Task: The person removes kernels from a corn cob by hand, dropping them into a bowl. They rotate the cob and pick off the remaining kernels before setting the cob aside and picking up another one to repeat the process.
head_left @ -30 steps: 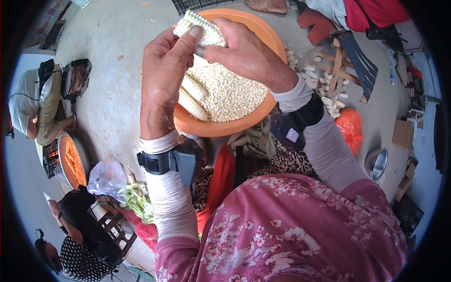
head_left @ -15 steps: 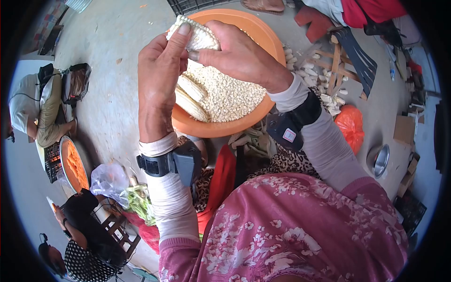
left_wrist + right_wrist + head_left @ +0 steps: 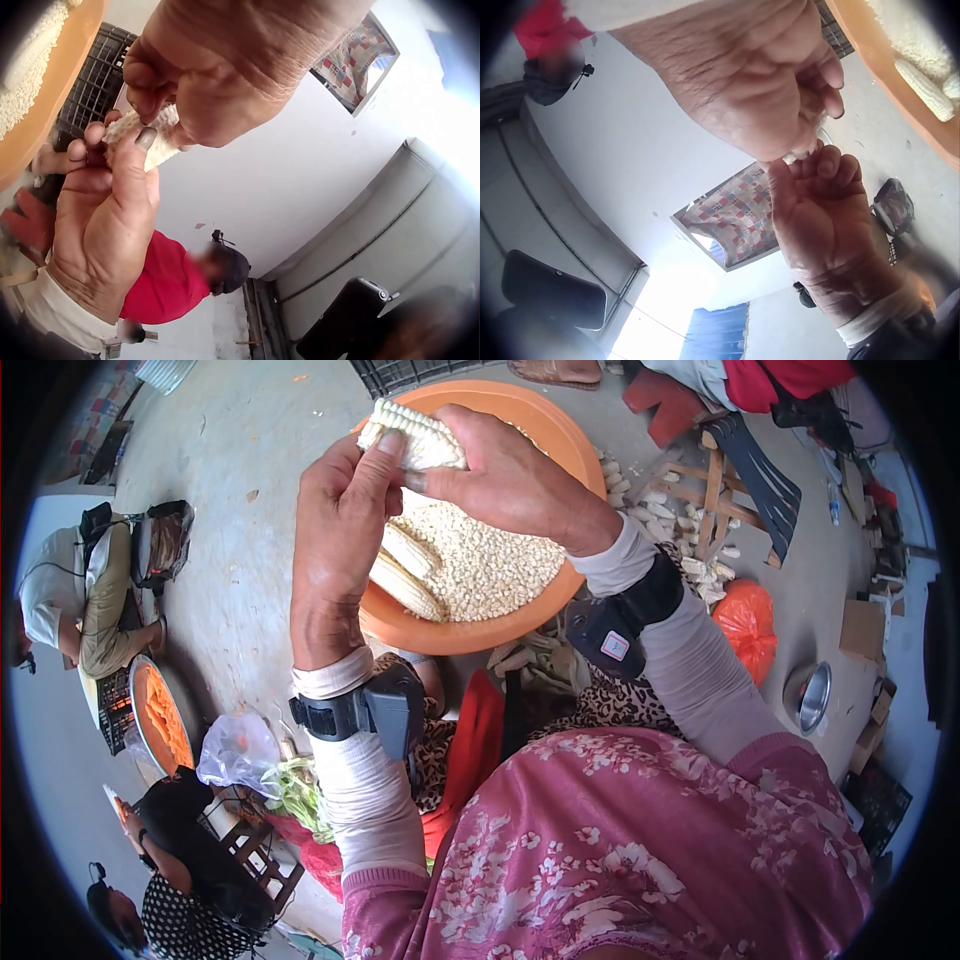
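A white ear of corn is held above the near-left part of an orange basin. Rows of kernels show along its upper edge; the face towards me looks rougher. My left hand grips its left end, thumb pressed on the kernels. From the right, my right hand holds the other end, its thumb at the lower edge. In the left wrist view the ear sits between both hands, partly covered by fingers. Loose kernels fill the basin, and whole ears lie on them at the left.
Bare cobs lie on the floor right of the basin, by a wooden stool. A red bag and a metal bowl stand farther right. Husks lie below the basin. Other people sit at the left and upper right.
Both hands and the ear have shifted slightly left and down in view. The left thumb has moved a little along the kernels. Both hands keep their hold.
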`<action>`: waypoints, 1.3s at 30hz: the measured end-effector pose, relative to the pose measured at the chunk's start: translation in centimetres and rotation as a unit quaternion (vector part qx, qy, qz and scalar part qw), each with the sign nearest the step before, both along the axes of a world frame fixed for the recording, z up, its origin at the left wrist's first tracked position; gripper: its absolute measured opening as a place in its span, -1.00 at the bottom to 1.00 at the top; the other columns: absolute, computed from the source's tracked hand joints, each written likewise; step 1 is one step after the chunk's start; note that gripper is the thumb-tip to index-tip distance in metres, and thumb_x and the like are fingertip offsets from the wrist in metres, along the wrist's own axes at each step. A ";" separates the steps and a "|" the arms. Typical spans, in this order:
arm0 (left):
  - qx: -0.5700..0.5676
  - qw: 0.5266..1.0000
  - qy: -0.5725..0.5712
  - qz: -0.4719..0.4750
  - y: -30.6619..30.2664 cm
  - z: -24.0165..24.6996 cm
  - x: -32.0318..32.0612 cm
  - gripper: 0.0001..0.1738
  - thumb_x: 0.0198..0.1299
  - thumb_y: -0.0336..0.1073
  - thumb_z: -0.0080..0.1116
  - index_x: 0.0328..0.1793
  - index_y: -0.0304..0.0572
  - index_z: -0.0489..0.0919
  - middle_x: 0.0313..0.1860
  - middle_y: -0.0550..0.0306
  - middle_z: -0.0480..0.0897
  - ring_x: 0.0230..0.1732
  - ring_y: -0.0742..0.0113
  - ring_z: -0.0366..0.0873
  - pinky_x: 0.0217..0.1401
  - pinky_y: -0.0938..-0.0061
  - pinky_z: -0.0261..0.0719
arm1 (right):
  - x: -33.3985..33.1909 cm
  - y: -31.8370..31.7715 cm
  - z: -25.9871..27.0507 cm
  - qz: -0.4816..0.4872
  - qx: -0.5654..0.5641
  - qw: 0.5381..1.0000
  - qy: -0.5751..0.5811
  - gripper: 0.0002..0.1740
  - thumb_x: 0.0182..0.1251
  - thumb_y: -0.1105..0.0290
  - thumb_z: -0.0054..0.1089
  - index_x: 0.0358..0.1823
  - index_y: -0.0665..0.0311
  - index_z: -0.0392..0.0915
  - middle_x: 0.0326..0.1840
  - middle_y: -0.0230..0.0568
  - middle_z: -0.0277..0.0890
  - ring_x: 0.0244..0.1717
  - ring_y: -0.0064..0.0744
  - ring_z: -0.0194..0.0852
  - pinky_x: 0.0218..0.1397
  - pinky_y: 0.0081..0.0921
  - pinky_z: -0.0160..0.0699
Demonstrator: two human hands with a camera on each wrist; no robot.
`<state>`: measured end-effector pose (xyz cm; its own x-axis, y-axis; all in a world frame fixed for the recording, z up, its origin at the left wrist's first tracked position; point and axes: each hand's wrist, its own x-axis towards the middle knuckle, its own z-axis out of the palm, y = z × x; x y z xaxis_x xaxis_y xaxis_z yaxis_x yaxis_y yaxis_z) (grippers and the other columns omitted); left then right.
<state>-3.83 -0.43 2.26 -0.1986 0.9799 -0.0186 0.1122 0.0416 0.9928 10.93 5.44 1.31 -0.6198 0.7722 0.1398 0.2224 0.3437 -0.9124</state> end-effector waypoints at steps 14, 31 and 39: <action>-0.026 0.998 -0.058 0.009 0.1 0.2 0.1 -0.62 0.24 -0.04 0.12 -0.40 -0.24 0.54 -0.62 0.32 0.42 -0.57 0.61 0.28 -0.53 0.71 0.20 | 0.0 0.2 -0.9 -0.010 0.035 0.999 0.029 -0.52 0.16 0.25 0.20 -0.05 0.50 0.36 -0.27 0.13 0.50 -0.22 -0.14 0.55 -0.16 -0.33 0.46; -0.009 0.997 -0.074 0.028 0.2 0.1 0.4 -0.64 0.31 -0.12 0.04 -0.42 -0.27 0.53 -0.60 0.32 0.42 -0.59 0.61 0.25 -0.55 0.70 0.19 | 0.4 0.4 -0.6 -0.001 0.013 1.000 0.004 -0.59 0.14 0.34 0.14 -0.04 0.46 0.37 -0.25 0.09 0.51 -0.23 -0.18 0.54 -0.17 -0.37 0.46; 0.002 0.989 -0.143 -0.018 0.4 0.0 -0.4 -0.67 0.33 -0.13 -0.03 -0.37 -0.22 0.48 -0.56 0.30 0.42 -0.58 0.57 0.24 -0.52 0.67 0.17 | 0.5 1.1 -1.3 0.020 -0.030 0.998 0.054 -0.55 0.12 0.33 0.13 -0.07 0.56 0.32 -0.30 0.08 0.48 -0.28 -0.31 0.49 -0.19 -0.42 0.45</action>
